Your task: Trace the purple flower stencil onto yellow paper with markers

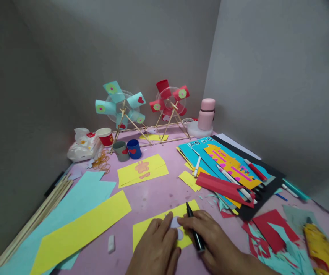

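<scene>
My left hand (157, 244) rests on a sheet of yellow paper (141, 230), its fingers holding a small lavender paper cutout (179, 233) against it. The cutout has rounded lobes and is partly hidden by my fingers. In my right hand (210, 233) is a black marker (194, 229), slanted with its dark pointed end away from me. My right fingertips also touch the upper edge of the cutout. A white eraser (111, 243) lies left of the yellow sheet.
Yellow and light-blue paper strips (86, 229) lie at left beside wooden sticks (38, 217). Two paper pinwheels on stick frames (124, 107) stand behind. Coloured sheets (190, 147), pens and red paper are at right, with scraps (281, 248) and a yellow glue gun (321, 248) nearer.
</scene>
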Tool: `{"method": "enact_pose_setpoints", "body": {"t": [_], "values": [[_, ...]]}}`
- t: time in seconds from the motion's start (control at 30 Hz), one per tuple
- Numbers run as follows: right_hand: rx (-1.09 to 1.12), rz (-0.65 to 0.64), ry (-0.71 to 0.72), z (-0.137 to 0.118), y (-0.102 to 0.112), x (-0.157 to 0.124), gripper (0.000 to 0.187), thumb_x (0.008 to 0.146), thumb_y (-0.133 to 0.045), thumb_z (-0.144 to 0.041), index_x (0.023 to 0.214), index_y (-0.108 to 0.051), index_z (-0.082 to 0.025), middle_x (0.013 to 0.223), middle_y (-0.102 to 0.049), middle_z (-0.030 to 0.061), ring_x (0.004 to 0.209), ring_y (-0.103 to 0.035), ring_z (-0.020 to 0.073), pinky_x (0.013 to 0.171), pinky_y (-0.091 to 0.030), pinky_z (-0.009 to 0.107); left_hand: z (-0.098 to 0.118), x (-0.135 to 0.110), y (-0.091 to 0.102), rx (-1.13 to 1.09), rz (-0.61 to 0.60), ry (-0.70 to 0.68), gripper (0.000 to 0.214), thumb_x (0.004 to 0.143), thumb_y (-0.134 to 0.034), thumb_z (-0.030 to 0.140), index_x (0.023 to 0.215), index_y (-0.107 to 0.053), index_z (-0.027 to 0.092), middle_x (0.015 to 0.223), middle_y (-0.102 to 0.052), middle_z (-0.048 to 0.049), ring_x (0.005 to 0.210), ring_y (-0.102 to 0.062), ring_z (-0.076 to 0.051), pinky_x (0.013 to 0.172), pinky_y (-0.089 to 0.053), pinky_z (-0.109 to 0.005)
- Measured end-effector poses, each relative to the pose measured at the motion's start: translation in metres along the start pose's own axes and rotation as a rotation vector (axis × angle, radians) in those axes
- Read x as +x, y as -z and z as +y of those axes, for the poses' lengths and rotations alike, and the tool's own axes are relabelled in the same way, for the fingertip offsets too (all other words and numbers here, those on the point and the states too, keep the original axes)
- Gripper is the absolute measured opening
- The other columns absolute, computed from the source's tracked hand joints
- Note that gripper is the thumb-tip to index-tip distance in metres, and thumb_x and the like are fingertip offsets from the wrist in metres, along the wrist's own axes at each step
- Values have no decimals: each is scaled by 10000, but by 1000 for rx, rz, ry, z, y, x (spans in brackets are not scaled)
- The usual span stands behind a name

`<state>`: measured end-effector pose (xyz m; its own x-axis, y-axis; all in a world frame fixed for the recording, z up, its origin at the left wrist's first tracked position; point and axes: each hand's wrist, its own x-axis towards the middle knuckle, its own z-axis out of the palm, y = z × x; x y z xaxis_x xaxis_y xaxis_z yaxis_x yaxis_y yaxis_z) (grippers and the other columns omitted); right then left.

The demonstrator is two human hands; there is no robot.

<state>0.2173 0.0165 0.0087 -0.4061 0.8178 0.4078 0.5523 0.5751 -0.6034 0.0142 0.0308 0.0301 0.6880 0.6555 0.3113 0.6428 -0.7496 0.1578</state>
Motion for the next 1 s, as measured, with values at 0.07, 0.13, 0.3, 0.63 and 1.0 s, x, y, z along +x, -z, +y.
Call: {"method": "enact_pose_setpoints", "body": {"t": [0.07,0.13,0.3,0.63,1.0], "values": [[5,4,-10,-1,0,1,728,511,-446,18,1208,-552,-161,1064,-691,109,1009,-568,278,895,-458,409,-2,1,1,-22,-7,10,195,792,-551,130,965,-611,199,1226,-625,-98,928,-619,-249,808,-535,-398],[12,-3,-17,-2,0,2,716,509,-450,11,1194,-568,-158,1036,-691,112,982,-575,275,871,-467,406,-5,2,1,-46,-12,0,185,822,-532,137,973,-614,206,1220,-631,-95,957,-617,-253,825,-525,-403],[29,-24,-55,-4,3,5,698,503,-454,6,1168,-593,-153,1014,-680,122,960,-568,272,853,-466,404,-13,6,2,-236,-37,68,225,916,-421,120,931,-620,224,1022,-702,-57,801,-621,-189,692,-525,-312],[79,17,-63,-7,5,7,507,647,-486,-4,1115,-614,-150,965,-675,128,914,-565,263,807,-467,394,-17,7,2,-311,-6,89,235,898,-495,129,938,-688,257,1125,-674,-73,921,-630,-204,759,-530,-344],[612,157,-327,-20,13,12,236,917,-517,-371,862,-637,-174,675,-603,12,612,-558,144,576,-431,240,-23,7,-2,-361,29,73,184,922,-517,181,944,-681,263,1103,-652,-49,990,-622,-165,815,-510,-283]]}}
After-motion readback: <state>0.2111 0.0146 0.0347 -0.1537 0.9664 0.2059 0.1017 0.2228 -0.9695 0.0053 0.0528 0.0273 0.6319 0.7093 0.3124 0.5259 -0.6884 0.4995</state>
